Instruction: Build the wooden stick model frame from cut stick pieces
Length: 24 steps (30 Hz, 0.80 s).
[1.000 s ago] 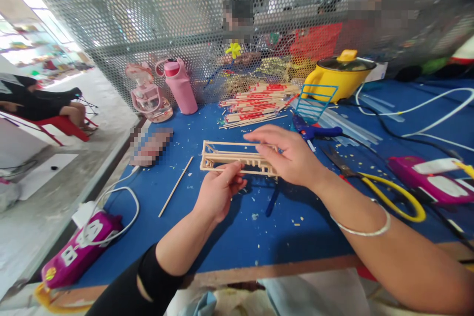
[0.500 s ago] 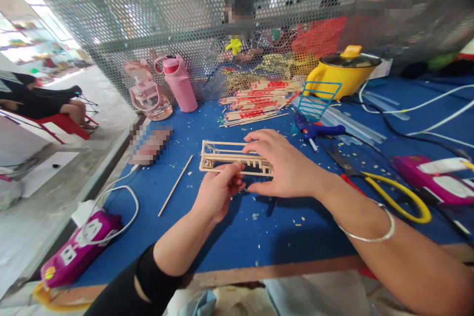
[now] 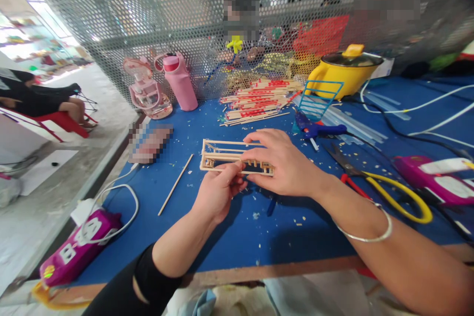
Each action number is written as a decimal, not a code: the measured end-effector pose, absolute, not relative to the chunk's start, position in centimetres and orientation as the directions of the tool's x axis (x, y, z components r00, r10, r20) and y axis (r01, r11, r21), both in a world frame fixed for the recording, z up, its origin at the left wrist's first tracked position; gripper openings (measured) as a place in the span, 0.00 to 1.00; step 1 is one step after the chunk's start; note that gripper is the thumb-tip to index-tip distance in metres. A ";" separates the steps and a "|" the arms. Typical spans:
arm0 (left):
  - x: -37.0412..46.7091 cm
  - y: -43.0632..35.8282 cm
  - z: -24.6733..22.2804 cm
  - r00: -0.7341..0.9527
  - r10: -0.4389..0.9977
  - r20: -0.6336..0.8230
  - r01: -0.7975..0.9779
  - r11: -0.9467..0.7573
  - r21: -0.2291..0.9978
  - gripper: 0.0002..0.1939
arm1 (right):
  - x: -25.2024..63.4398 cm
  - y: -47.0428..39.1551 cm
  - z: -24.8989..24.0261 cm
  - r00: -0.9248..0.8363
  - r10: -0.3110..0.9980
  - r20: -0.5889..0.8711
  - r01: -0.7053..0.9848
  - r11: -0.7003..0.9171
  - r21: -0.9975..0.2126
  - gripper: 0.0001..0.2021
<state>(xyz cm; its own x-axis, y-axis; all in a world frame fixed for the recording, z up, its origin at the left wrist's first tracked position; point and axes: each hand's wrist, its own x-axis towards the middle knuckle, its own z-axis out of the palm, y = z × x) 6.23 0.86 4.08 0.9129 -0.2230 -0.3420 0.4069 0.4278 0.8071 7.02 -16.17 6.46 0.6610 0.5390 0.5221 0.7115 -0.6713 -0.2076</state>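
A small box-shaped frame of thin wooden sticks [image 3: 222,144] is held above the blue table. My left hand [image 3: 218,187] pinches its lower front edge between thumb and fingers. Around the frame's right end curls my right hand [image 3: 285,160], fingers over the top and thumb at the lower edge; its palm side is partly hidden. One loose wooden stick [image 3: 176,185] lies on the table to the left. Behind the hands is a pile of wooden sticks with red wrappers [image 3: 255,98].
To the right lie a blue glue gun [image 3: 318,129], scissors [image 3: 392,192], clear glue sticks [image 3: 355,126] and a purple power strip [image 3: 425,173]. A teal wire rack [image 3: 320,98] stands near a yellow pot [image 3: 344,74]. Bottles [image 3: 181,84] stand by the mesh partition [image 3: 159,15]; a person sits beyond it.
My right hand's thumb and fingers have closed in on the frame's right end. My left hand keeps its pinch, and the frame stays nearly where it was.
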 end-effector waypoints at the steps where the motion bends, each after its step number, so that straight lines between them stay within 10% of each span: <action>1: 6.2 0.9 4.1 0.914 -0.224 -0.339 0.405 0.431 0.807 0.13 | 7.0 -16.2 6.5 0.663 0.538 0.521 0.713 -0.666 -0.219 0.14; 24: 6.2 0.9 3.9 0.909 -0.269 -0.317 0.409 0.440 0.799 0.10 | 7.2 -16.3 6.4 0.667 0.528 0.526 0.720 -0.638 -0.273 0.13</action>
<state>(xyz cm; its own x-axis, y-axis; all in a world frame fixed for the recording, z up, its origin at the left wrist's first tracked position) 6.16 0.86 3.91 0.9094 -0.2687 -0.3175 0.4091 0.4400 0.7994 7.16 -16.28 6.43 0.6667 0.5275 0.5265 0.7203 -0.6376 -0.2732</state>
